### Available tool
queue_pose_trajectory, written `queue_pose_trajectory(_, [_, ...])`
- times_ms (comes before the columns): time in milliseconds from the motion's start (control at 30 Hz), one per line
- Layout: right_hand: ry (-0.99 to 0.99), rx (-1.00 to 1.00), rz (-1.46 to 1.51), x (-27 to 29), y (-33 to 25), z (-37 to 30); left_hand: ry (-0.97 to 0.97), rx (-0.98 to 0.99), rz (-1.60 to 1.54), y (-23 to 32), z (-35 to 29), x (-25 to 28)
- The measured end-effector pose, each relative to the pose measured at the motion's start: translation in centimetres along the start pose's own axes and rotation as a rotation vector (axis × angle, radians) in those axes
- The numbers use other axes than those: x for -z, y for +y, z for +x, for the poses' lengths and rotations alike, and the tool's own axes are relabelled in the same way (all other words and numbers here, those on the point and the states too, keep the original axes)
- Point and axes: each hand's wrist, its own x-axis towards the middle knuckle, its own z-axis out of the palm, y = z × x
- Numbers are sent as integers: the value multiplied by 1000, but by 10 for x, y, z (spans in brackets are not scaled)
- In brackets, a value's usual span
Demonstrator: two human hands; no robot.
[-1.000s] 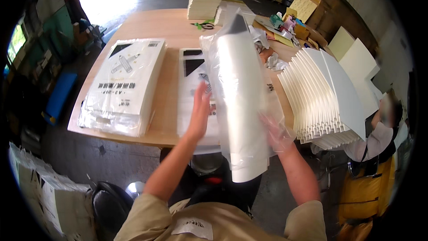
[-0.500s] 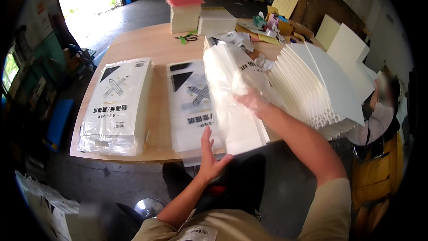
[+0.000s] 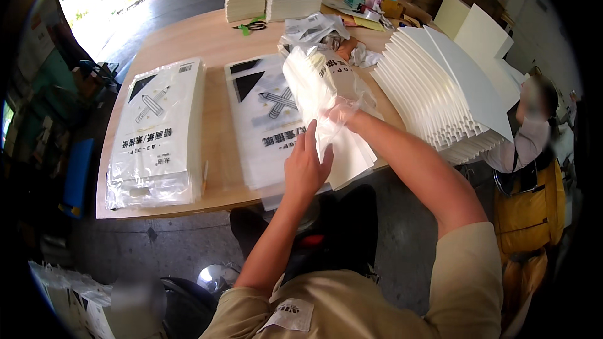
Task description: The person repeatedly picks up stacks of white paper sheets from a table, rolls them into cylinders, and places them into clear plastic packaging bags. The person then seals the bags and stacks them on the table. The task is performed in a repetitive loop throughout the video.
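Note:
A clear printed plastic bag (image 3: 344, 78) lies at the table's middle with a stack of white paper (image 3: 348, 163) partly in it, the sheets bowed and sticking out toward me. My right hand (image 3: 341, 115) grips the bag's near part; thin clear film covers its fingers. Beside it, my left hand (image 3: 306, 162) is open, fingers stretched and thumb apart, its fingertips against the bag's left edge. Under and left of this bundle lie flat printed plastic bags (image 3: 260, 119). Farther left sits a pile of filled paper packs (image 3: 154, 132) in clear wrap.
Fanned white paper stacks (image 3: 433, 94) stand right of the bundle. Scissors (image 3: 253, 26) with green on them lie behind, near tall paper stacks (image 3: 245, 1). Crumpled plastic (image 3: 314, 27) and tape-like clutter fill the far right. Another person (image 3: 524, 129) sits at the right.
The bundle has tilted and its sheets now bow more under the film. My left hand has moved up from the table edge to the bag's side. The view has shifted slightly.

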Motion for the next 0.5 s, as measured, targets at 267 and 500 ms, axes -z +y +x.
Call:
queue_pose_trajectory(267, [-59,-25,512,3,49,12,81,127,-237,-21,-16,-10])
queue_pose_trajectory(500, [97,86,-360,-13,92,62,98,83,-257,-21,-29,-3])
